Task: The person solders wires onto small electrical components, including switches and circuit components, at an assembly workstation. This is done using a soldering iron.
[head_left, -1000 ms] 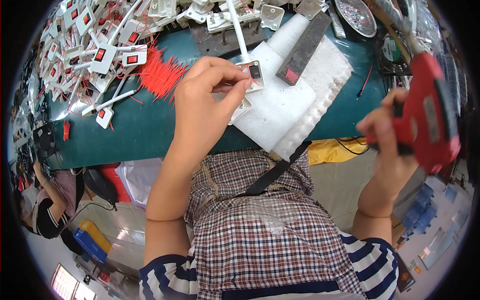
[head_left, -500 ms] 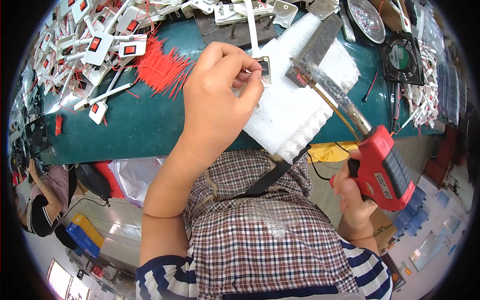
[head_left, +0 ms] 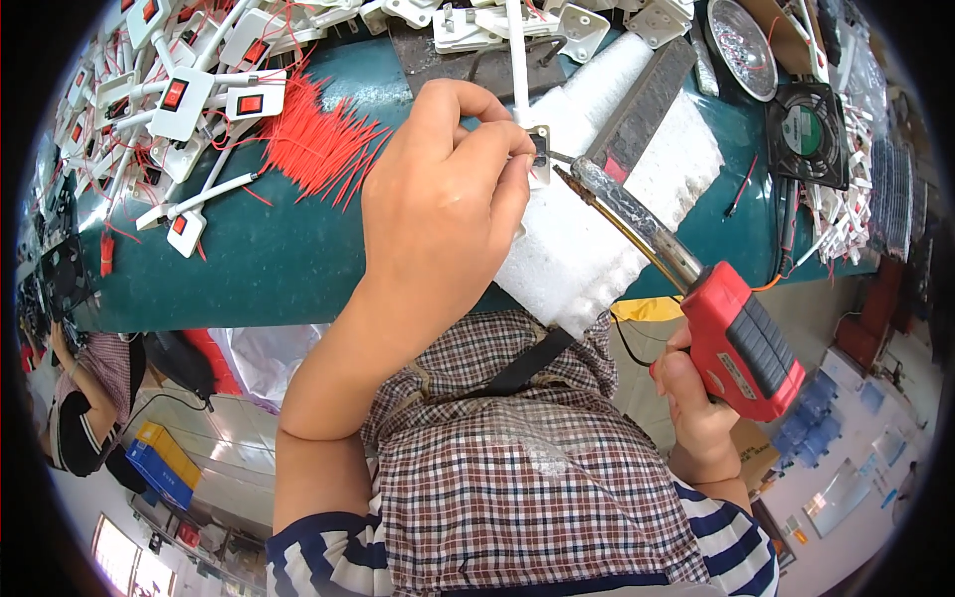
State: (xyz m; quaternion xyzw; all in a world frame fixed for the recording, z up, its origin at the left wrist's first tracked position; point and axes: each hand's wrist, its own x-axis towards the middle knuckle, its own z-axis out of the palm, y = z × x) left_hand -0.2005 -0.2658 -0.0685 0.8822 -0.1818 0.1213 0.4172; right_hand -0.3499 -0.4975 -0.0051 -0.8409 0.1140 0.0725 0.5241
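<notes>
My left hand (head_left: 438,194) reaches over the work, thumb and forefinger pinched at a white plastic housing (head_left: 540,178) with a long white stem. What sits between those fingertips is too small and hidden to make out. Inside the housing shows the black back of a switch (head_left: 540,146). My right hand (head_left: 701,408) is wrapped round the handle of a red and black soldering gun (head_left: 741,343). Its thin tip points left and meets or nearly meets the switch; a brass-coloured feed tube runs beneath the barrel. The housing lies on a white foam pad (head_left: 567,259).
A dark bar (head_left: 647,95) with a pink-red patch lies on the foam. Cut red wires (head_left: 318,144) and white housings with red switches (head_left: 179,104) are heaped left. A metal dish (head_left: 741,45) and black fan (head_left: 808,134) stand right. Another person works far left.
The soldering gun has moved left, bringing its tip from beside the dark bar to the switch. My left hand keeps its pinch, and the whole view has shifted slightly.
</notes>
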